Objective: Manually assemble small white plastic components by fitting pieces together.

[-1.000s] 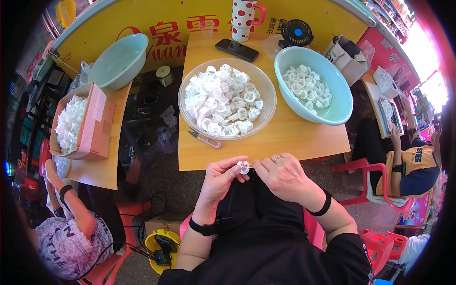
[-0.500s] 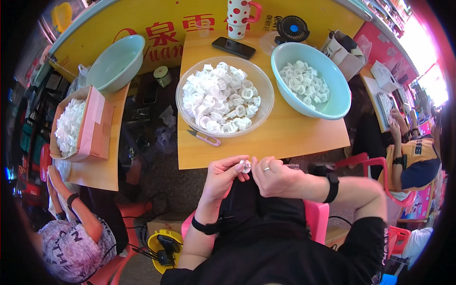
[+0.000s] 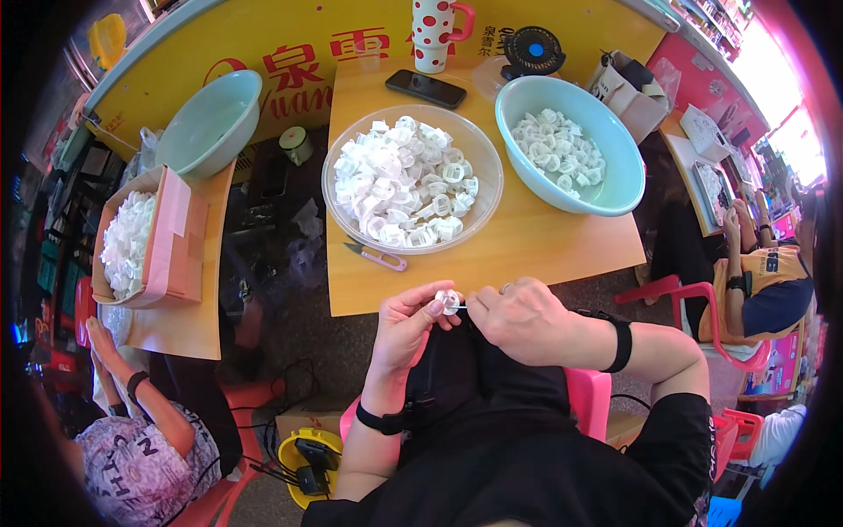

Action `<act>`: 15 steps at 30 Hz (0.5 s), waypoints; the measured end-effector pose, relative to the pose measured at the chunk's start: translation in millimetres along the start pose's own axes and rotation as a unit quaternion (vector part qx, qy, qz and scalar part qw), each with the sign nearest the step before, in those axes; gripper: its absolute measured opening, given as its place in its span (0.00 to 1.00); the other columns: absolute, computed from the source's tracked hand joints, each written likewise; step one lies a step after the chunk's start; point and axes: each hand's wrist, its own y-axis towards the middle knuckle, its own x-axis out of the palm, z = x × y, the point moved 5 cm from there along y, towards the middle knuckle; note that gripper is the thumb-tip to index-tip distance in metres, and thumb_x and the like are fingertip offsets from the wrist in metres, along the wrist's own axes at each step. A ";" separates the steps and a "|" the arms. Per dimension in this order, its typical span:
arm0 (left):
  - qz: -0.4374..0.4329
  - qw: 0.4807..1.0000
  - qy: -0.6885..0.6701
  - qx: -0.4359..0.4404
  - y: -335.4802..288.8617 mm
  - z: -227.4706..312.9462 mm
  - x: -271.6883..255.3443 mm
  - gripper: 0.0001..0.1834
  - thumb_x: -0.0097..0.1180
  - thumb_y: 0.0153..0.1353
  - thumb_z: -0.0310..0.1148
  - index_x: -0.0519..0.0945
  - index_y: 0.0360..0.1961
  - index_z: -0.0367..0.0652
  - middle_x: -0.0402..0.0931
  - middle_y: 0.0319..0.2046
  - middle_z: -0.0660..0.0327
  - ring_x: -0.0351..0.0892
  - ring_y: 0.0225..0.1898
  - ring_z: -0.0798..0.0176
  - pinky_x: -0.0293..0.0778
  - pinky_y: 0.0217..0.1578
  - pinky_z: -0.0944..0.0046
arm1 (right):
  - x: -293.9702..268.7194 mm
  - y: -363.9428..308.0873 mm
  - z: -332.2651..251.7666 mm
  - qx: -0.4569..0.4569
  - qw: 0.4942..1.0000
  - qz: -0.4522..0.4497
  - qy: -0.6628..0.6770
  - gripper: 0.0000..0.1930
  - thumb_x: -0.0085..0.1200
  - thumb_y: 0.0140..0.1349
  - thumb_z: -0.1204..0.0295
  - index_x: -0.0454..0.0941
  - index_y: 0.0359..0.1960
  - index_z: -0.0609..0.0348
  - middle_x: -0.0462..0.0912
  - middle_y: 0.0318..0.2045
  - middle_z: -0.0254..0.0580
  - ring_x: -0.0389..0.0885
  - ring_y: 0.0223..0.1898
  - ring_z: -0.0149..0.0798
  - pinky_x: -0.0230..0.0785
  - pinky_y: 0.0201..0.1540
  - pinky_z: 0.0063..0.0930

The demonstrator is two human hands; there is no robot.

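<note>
Over my lap, just in front of the table's near edge, my left hand (image 3: 407, 327) pinches a small white, partly clear plastic piece (image 3: 447, 301) between thumb and fingers. My right hand (image 3: 523, 323) is closed around a thin-shafted tool (image 3: 461, 306); its shaft meets the piece, while its handle is hidden in the fist. On the table ahead, a clear bowl (image 3: 486, 158) holds a heap of similar white pieces (image 3: 386, 176). A pale blue basin (image 3: 616, 158) to its right contains more of them. Small pink-handled snips (image 3: 383, 258) lie below the bowl.
A phone (image 3: 426, 89), a red-dotted tumbler (image 3: 430, 37) and a black fan (image 3: 534, 51) stand along the table's back. At left are a cardboard box (image 3: 176, 230) of white pieces and another basin (image 3: 215, 123). Co-workers sit at left (image 3: 145, 457) and right (image 3: 766, 285).
My right hand has turned, and the tool's thin shaft now shows against the piece. My left hand keeps its pinch, nearly in place. The view has shifted slightly.
</note>
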 end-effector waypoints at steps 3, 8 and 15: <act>-0.004 1.000 0.010 0.004 1.1 -0.8 0.3 0.17 0.57 0.64 0.26 0.78 0.52 0.30 0.82 0.40 0.51 0.83 0.34 0.62 0.78 0.35 0.68 | 4.6 1.6 -2.4 0.019 1.000 0.006 -0.018 0.06 0.52 0.49 0.73 0.71 0.27 0.60 0.72 0.21 0.38 0.77 0.19 0.36 0.66 0.21 0.29; 0.007 0.999 0.023 0.021 1.4 -2.4 3.8 0.17 0.57 0.64 0.26 0.77 0.52 0.31 0.82 0.41 0.52 0.82 0.34 0.63 0.77 0.36 0.69 | -6.0 7.9 -17.0 0.041 0.986 -0.028 -0.159 0.10 0.53 0.48 0.70 0.76 0.28 0.65 0.71 0.17 0.35 0.75 0.18 0.30 0.61 0.18 0.25; 0.039 0.998 0.000 0.050 2.6 -3.7 -0.1 0.17 0.54 0.65 0.25 0.76 0.54 0.29 0.81 0.42 0.49 0.82 0.36 0.62 0.76 0.38 0.69 | 1.5 12.7 -20.3 0.078 0.984 -0.014 -0.159 0.11 0.53 0.48 0.70 0.78 0.28 0.66 0.75 0.18 0.39 0.77 0.19 0.35 0.64 0.18 0.28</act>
